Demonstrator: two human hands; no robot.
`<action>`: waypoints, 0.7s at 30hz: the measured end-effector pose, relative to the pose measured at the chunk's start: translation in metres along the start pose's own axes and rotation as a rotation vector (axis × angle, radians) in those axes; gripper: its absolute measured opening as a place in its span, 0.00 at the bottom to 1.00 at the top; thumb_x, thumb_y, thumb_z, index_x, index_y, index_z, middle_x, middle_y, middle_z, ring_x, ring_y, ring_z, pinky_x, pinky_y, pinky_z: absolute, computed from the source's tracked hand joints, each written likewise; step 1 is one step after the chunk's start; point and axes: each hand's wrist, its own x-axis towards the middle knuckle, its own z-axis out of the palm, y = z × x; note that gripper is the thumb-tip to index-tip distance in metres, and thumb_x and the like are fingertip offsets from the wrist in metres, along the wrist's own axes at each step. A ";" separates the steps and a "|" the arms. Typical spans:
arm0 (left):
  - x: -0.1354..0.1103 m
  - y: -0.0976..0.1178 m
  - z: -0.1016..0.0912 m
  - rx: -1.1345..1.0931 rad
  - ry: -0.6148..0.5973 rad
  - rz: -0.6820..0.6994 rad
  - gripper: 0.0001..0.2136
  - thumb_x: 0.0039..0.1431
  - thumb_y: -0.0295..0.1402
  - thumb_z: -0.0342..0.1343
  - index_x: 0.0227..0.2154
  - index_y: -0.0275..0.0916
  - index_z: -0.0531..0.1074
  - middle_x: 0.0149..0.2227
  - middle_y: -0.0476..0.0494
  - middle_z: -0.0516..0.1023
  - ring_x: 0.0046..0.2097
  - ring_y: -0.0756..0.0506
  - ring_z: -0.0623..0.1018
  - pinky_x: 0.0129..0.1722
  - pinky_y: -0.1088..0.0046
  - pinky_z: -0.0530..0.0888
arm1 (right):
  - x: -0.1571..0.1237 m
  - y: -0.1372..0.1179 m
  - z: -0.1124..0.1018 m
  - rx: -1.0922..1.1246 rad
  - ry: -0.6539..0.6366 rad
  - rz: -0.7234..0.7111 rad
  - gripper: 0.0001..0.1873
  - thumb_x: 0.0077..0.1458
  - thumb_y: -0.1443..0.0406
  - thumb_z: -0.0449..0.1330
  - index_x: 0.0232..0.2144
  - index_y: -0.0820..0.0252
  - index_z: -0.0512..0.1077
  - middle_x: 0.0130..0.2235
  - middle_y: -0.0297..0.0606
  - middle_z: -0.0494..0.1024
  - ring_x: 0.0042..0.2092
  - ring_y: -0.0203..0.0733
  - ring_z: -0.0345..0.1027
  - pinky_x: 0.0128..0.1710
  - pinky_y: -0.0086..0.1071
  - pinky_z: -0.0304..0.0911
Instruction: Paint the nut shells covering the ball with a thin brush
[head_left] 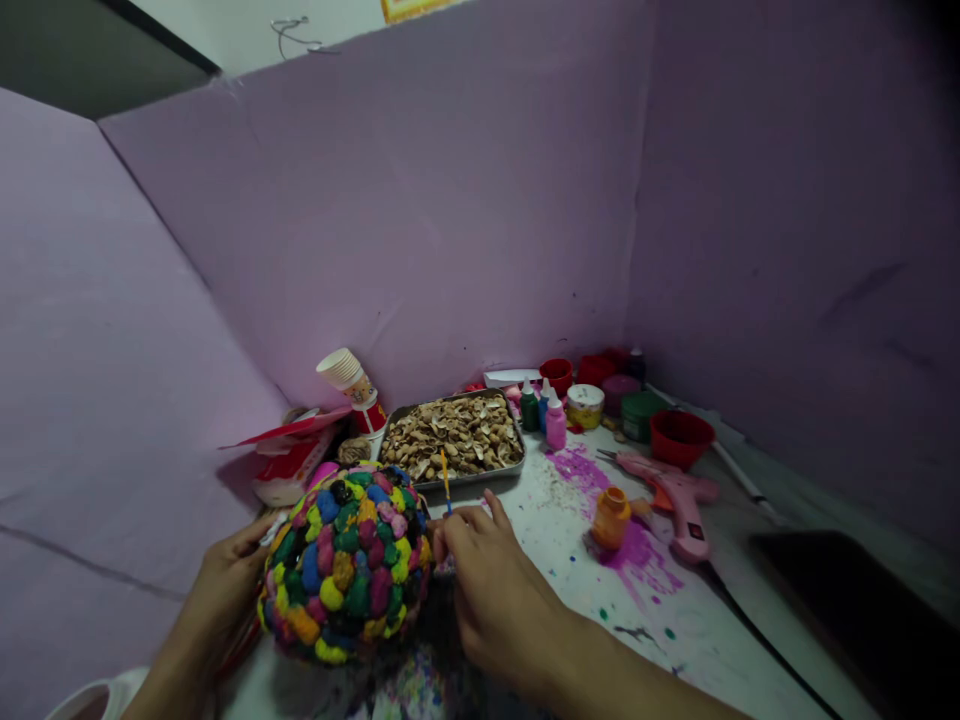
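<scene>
A round ball (349,570) covered in painted lumps, seemingly peanut shells, shows yellow, blue, green, pink, orange and black. My left hand (234,570) grips its left side, with part of the fingers hidden behind it. At the ball's right side my right hand (495,585) is closed on a thin paintbrush (446,480), its blue and orange handle pointing up. The brush's lower end is hidden by the fingers, so I cannot tell whether it touches the ball. Behind the ball lies a metal tray (519,462) filled with peanut shells (450,435).
An open orange paint bottle (612,520) stands by pink paint stains. Right of it lie a pink glue gun (679,495) with a cable and a dark phone-like slab (847,610). Small paint bottles (555,422), a red cup (681,438) and stacked paper cups (349,378) line the back.
</scene>
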 end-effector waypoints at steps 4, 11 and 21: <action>-0.002 0.001 0.001 -0.007 -0.024 -0.002 0.20 0.31 0.34 0.74 0.34 0.42 0.81 0.27 0.54 0.84 0.34 0.39 0.83 0.32 0.66 0.81 | 0.001 0.004 0.004 0.010 -0.001 -0.052 0.21 0.41 0.74 0.56 0.41 0.62 0.67 0.48 0.49 0.76 0.60 0.54 0.59 0.67 0.57 0.31; -0.003 0.002 0.004 0.023 0.006 0.016 0.17 0.29 0.33 0.71 0.30 0.42 0.81 0.25 0.49 0.84 0.30 0.39 0.82 0.28 0.66 0.79 | 0.000 0.009 0.011 0.024 0.011 -0.071 0.24 0.44 0.72 0.55 0.47 0.63 0.67 0.53 0.49 0.74 0.62 0.54 0.57 0.67 0.59 0.29; -0.012 0.035 -0.027 0.421 0.359 0.365 0.12 0.29 0.43 0.63 0.22 0.45 0.80 0.27 0.47 0.84 0.36 0.38 0.80 0.37 0.67 0.77 | 0.003 0.009 0.012 0.014 -0.081 -0.105 0.33 0.47 0.69 0.55 0.58 0.64 0.63 0.60 0.52 0.69 0.67 0.53 0.50 0.66 0.62 0.24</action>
